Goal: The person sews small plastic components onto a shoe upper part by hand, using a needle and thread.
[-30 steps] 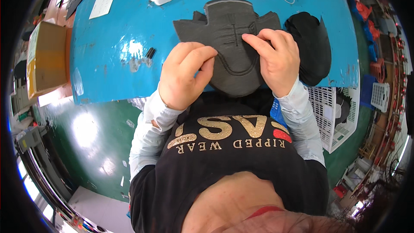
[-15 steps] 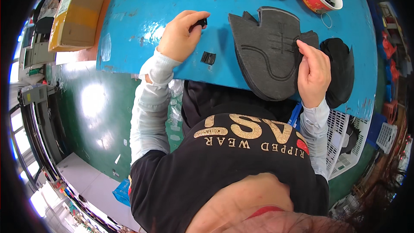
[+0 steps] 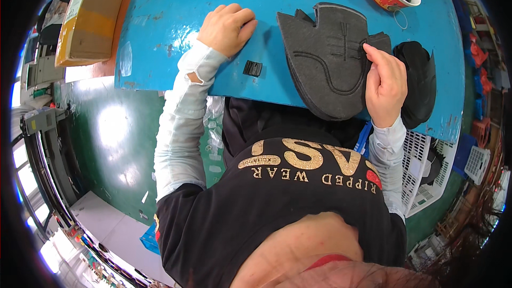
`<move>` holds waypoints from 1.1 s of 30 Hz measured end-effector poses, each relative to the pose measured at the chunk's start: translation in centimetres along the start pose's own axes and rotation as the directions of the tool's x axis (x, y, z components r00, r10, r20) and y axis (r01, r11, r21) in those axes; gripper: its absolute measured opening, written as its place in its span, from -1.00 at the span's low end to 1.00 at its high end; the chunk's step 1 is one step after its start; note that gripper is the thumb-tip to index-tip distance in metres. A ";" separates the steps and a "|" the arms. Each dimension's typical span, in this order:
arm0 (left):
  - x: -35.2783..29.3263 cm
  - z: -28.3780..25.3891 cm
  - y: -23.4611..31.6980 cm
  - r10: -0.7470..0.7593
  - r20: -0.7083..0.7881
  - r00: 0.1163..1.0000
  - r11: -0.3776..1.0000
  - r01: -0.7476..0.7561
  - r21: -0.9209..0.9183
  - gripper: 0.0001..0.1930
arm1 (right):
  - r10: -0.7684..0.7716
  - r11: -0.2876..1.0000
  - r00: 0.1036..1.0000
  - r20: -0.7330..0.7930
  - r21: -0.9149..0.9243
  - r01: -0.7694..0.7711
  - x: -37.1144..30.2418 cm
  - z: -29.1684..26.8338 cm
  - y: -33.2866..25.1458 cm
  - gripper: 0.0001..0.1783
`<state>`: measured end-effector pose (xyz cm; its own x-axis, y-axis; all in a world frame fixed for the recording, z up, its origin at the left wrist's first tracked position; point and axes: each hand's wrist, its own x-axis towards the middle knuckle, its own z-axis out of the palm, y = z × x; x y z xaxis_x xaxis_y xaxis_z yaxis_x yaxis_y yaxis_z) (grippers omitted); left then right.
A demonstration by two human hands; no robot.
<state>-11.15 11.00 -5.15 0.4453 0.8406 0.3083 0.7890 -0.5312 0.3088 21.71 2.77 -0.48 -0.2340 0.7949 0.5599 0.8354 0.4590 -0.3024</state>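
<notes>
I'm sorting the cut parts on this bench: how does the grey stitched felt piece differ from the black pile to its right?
The flat grey stitched felt shoe piece is lighter, with visible sewn lines; the black stack of shoe pieces is darker and shows no stitching. The grey piece looks larger and overhangs the blue table edge; the black stack is partly hidden. The right hand rests between them, touching the grey piece.

Viewpoint: one head-worn fisheye camera, looking steeply down over the person's own chest.
Facing: toward the blue table (image 3: pixel 160 26) filling the upper frame.
Nearness: close; forearms rise from the centre.
Distortion: edges curve near the rim.
Shared views: only one.
</notes>
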 end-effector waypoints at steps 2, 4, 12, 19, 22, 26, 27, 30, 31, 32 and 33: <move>-0.3 -0.3 -0.1 0.040 -0.013 0.999 0.996 -0.038 0.078 -0.82 | 0.001 1.000 1.000 0.005 -0.001 -0.001 0.0 0.0 0.0 -0.56; -1.2 -1.0 0.3 0.044 -0.152 0.987 0.994 -0.028 0.105 -0.78 | 0.012 1.000 1.000 0.018 0.007 -0.012 0.0 0.0 -0.1 -0.56; -5.2 -0.9 1.5 -0.171 -0.175 0.970 0.983 0.154 -0.103 -0.74 | 0.007 1.000 1.000 0.002 0.007 -0.007 0.0 0.0 0.1 -0.54; -4.5 -2.9 8.1 -0.451 0.077 0.889 0.264 0.215 -0.940 -0.81 | 0.207 0.949 0.974 -0.094 0.261 -0.177 -0.1 -0.9 -1.3 -0.66; -3.1 -2.9 13.4 -0.281 0.124 0.952 -0.211 0.065 -0.975 -0.76 | 0.225 0.714 0.974 -0.002 0.681 -0.163 0.3 -1.7 -4.0 -0.70; -2.0 -0.6 15.0 -0.251 0.120 0.960 -0.303 0.040 -0.952 -0.78 | 0.261 0.417 0.949 0.178 0.866 -0.277 0.1 -1.0 -5.5 -0.73; -1.9 -0.4 15.1 -0.241 0.121 0.963 -0.309 0.042 -0.950 -0.78 | 0.279 0.287 0.934 0.223 0.909 -0.303 -0.1 -0.8 -5.3 -0.74; -2.0 -0.1 15.5 -0.169 0.113 0.979 -0.188 0.080 -0.979 -0.77 | 0.305 0.195 0.909 0.285 0.915 -0.352 -0.5 -1.0 -5.1 -0.76; -2.0 0.1 15.6 -0.184 0.121 0.976 -0.185 0.086 -0.979 -0.77 | 0.309 0.195 0.907 0.285 0.915 -0.354 -0.6 -1.1 -5.1 -0.76; -1.9 0.2 15.7 -0.198 0.128 0.972 -0.181 0.092 -0.979 -0.76 | 0.316 0.173 0.899 0.302 0.914 -0.368 -0.7 -1.1 -5.2 -0.75; -1.8 0.0 16.0 -0.196 0.131 0.972 -0.181 0.096 -0.979 -0.76 | 0.322 0.150 0.891 0.320 0.912 -0.382 -0.8 -1.1 -5.2 -0.75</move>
<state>0.68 0.95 -0.80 0.3338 0.9349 0.1208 -0.5145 0.0733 0.8543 18.07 -0.68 1.55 -0.0991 0.9829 0.1549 -0.2391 0.1276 -0.9626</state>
